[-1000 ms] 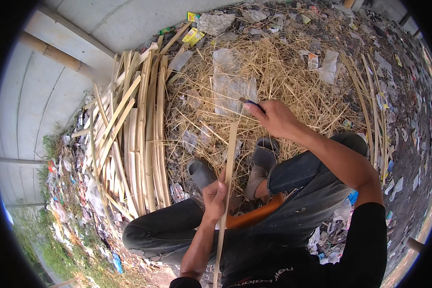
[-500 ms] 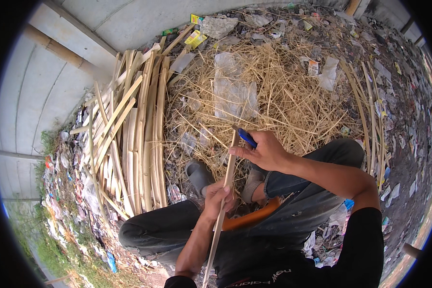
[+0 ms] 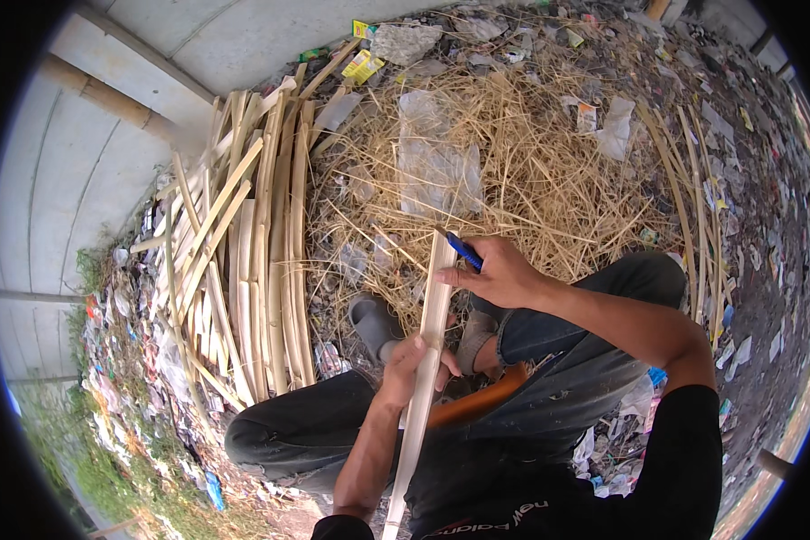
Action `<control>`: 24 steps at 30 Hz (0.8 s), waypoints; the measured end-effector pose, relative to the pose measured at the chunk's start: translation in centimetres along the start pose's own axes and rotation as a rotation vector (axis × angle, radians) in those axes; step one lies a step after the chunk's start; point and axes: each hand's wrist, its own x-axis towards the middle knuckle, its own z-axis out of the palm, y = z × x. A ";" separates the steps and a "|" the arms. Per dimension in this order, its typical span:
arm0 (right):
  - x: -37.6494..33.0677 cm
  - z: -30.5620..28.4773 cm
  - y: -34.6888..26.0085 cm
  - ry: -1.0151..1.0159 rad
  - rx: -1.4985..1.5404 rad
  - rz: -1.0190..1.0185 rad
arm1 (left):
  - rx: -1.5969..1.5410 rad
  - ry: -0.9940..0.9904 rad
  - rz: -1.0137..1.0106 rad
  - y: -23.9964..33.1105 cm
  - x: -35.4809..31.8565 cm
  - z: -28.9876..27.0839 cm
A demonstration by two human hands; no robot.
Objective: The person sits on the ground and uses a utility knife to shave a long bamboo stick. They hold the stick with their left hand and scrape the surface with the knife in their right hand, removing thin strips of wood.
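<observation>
A long, pale split bamboo strip (image 3: 436, 310) runs upright between my legs, its lower end passing beside my torso. Around its middle my left hand (image 3: 405, 367) is closed, with fingertips showing past the right edge. My right hand (image 3: 506, 272) grips a blue-handled cutter knife (image 3: 464, 253) near the strip's top end. The thumb lies against the strip's face, and the blade tip sits at or very near the strip's upper end. Whether the blade is touching cannot be made out.
At left lies a pile of split bamboo strips (image 3: 274, 261) beside a pale wall (image 3: 72, 171). Thin bamboo shavings (image 3: 549, 171) and clear plastic sheeting (image 3: 436, 162) cover the ground ahead. More strips (image 3: 684, 198) lie at right among litter. Between my legs is an orange curved thing (image 3: 479, 399).
The bamboo strip has turned, now showing its broad pale face instead of a narrow edge. My left fingers have opened out a little around it. The knife hand stays near the top.
</observation>
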 end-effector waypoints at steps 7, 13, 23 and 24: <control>-0.7 1.1 -0.4 -0.191 0.017 -0.102 | 0.015 -0.022 0.004 -0.3 -0.1 -1.0; 0.5 -0.7 -0.5 -0.070 0.167 0.054 | 0.037 0.012 -0.028 -1.1 -0.3 -1.2; -0.6 0.8 0.0 -0.185 0.119 0.050 | -0.331 -0.133 -0.095 -3.3 0.1 -2.0; -0.4 0.7 0.0 -0.158 0.136 0.080 | -0.277 -0.078 -0.065 -3.3 0.1 -1.5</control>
